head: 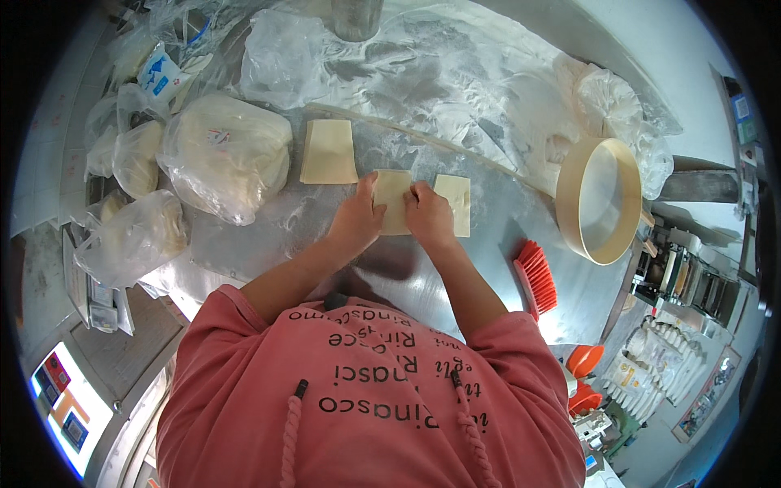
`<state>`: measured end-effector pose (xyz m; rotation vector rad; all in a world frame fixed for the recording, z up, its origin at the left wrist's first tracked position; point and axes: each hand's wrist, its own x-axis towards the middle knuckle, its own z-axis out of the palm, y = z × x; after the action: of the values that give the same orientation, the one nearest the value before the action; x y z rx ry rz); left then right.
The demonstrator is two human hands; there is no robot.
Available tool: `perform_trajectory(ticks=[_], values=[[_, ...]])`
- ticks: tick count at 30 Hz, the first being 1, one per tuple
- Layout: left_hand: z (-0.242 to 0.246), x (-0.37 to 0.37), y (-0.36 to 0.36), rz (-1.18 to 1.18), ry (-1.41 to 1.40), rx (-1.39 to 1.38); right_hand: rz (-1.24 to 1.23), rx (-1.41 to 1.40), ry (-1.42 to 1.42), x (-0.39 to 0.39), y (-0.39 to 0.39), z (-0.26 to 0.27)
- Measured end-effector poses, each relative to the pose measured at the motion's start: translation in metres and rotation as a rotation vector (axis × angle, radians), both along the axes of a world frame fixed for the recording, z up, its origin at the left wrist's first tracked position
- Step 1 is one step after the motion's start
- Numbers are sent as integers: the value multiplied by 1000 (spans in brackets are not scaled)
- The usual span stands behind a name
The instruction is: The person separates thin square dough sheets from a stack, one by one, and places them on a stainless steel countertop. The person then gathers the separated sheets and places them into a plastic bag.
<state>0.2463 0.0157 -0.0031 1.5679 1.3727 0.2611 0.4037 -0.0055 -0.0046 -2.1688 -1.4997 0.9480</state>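
Flat pale dough sheets, cut as rectangles, lie on the metal worktop. Between my hands is a stack of dough sheets (392, 204). My left hand (361, 216) grips its left edge with the fingers at the upper corner. On the right side, my right hand (429, 213) has curled fingers on the edge of the same stack. Partly behind that hand lies another dough piece (459, 204) with a small mark on its surface. A taller stack of dough sheets (329, 152) sits up and to the left, apart from my hands. How many sheets each stack has cannot be told.
Clear plastic bags of pale contents (229, 152) crowd the left. Flour (427, 67) covers the worktop's far part, beyond a long raised strip (421, 139). At right stand a round sieve (567, 207) and a red-bristled brush (538, 277). A metal container (357, 18) stands at the far edge.
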Motion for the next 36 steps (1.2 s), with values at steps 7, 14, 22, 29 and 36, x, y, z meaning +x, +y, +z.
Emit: perform_trajectory(ticks=[7,14,22,29,36], values=[[-3,3,-6,-53,125,112,25,-54,-66,1,2,1],[1,3,-3,-134,228,84,43,-62,-62,0,5,1],[4,-1,-3,-145,272,136,63,-72,-76,-2,8,-1],[8,1,-2,-177,295,120,48,-111,-89,0,8,-1],[16,-10,-4,-187,323,354,165,276,-278,29,-10,17]])
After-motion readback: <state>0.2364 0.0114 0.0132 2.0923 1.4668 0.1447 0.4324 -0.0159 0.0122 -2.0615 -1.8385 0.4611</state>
